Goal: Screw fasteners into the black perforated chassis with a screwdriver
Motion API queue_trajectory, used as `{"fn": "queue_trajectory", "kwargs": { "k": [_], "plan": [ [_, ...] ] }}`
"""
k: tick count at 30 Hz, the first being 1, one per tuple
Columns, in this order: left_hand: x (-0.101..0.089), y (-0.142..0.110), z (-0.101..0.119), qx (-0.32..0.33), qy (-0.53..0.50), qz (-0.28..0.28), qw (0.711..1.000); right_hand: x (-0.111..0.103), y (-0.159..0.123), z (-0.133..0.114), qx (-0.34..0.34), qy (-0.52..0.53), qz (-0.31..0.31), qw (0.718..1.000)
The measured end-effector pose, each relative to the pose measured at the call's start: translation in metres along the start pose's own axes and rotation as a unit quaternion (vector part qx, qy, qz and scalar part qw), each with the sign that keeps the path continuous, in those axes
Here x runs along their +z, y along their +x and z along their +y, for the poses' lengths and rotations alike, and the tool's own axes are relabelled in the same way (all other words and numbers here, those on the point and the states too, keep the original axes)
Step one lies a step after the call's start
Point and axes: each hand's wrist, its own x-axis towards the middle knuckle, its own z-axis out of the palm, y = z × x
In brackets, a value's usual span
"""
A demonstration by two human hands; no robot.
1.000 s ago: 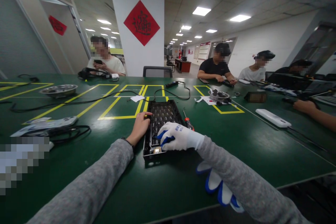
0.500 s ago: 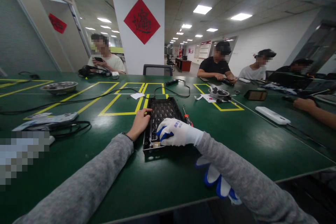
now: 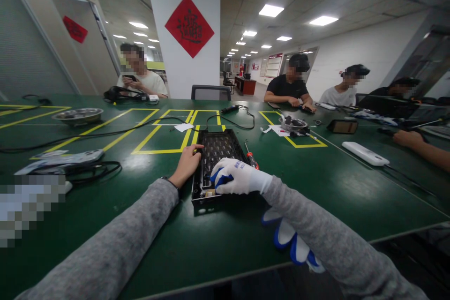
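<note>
A shallow black case [image 3: 220, 147] with rows of small raised parts inside lies on the green table, its long side running away from me. My bare left hand [image 3: 188, 163] holds the left edge of the case, thumb and fingers bent over the rim. My right hand [image 3: 234, 177], in a white glove with blue fingertips, reaches into the near end of the case. Its fingers are bent together and pointing down; whatever they hold is hidden. A small tan piece [image 3: 210, 193] sits beside those fingertips, at the near edge. A red-handled screwdriver [image 3: 252, 160] lies right of the case.
A second blue-and-white glove [image 3: 293, 241] lies at the front edge under my right sleeve. Metal bowls stand at the left [image 3: 78, 116] and right [image 3: 293, 124]. Black cables [image 3: 140, 126] cross the table. A white power strip [image 3: 365, 153] lies right. Several people sit around the table.
Both hands stay in place on the case. The view has shifted very slightly; nothing else has visibly moved.
</note>
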Motion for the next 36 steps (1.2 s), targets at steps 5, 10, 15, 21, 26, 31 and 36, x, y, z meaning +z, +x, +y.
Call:
{"fn": "queue_trajectory", "kwargs": {
  "k": [5,10,15,21,26,31,36],
  "plan": [
    [-0.0004,-0.0005,0.0014,-0.001,-0.001,0.003,1.000,0.0005,-0.0006,0.0001,0.001,0.001,0.002,1.000],
    [-0.0002,-0.0010,0.0017,0.000,0.001,0.005,1.000,0.0022,-0.0002,0.0023,0.004,0.006,-0.002,1.000],
    [-0.0002,-0.0015,0.0025,-0.003,0.000,0.003,1.000,0.0001,0.0004,-0.0007,-0.001,0.007,0.000,1.000],
    [-0.0008,-0.0017,0.0034,-0.006,0.000,0.003,1.000,0.0007,0.0003,0.0003,0.000,0.001,-0.002,1.000],
    [-0.0002,-0.0009,0.0015,-0.006,-0.002,0.000,1.000,0.0016,0.0008,0.0022,0.000,0.013,-0.004,1.000],
    [-0.0002,-0.0004,0.0007,-0.005,-0.004,-0.001,1.000,-0.0007,0.0006,-0.0012,0.003,0.005,-0.003,1.000],
    [-0.0004,-0.0003,0.0009,-0.003,-0.003,-0.001,1.000,0.0003,-0.0006,-0.0012,0.004,-0.001,0.003,1.000]
  ]
}}
